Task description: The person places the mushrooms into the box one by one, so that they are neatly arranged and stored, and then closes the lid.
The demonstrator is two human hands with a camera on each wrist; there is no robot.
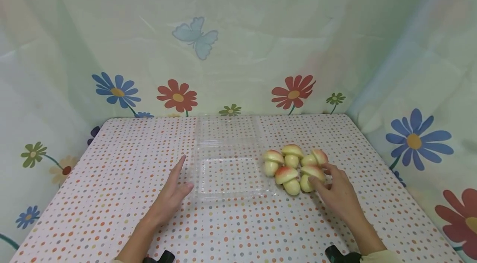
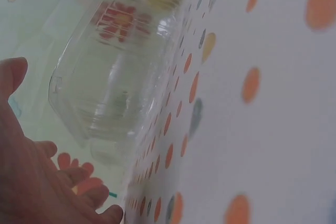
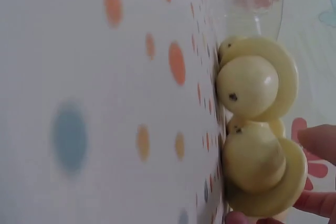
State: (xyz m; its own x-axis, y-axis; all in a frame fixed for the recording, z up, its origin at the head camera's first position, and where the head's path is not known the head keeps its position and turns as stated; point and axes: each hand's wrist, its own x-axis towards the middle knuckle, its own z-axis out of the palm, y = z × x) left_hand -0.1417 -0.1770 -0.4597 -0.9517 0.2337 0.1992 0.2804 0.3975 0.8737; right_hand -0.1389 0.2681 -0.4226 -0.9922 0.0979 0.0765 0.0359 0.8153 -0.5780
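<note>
Several toy mushrooms (image 1: 292, 150), pale with red-tinged caps, lie clustered right of the middle of the table. My right hand (image 1: 339, 192) has its thumb and fingers around the cap of the nearest right mushroom (image 1: 311, 174). The right wrist view shows that mushroom's rounded stem (image 3: 254, 161) facing the camera, beside another mushroom (image 3: 249, 85). Left of the cluster stands a clear plastic box (image 1: 231, 193), its lid (image 1: 227, 120) folded back. Near the box's left edge, my left hand (image 1: 170, 196) holds nothing, thumb and fingers apart. In the left wrist view, the box (image 2: 105, 87) appears beyond that hand's fingers.
A white cloth with colored dots covers the table (image 1: 123, 163). Behind and beside it hangs a pale curtain (image 1: 238, 72) printed with flowers and a butterfly. Dark wrist straps (image 1: 164, 256) show at the bottom edge of the head view.
</note>
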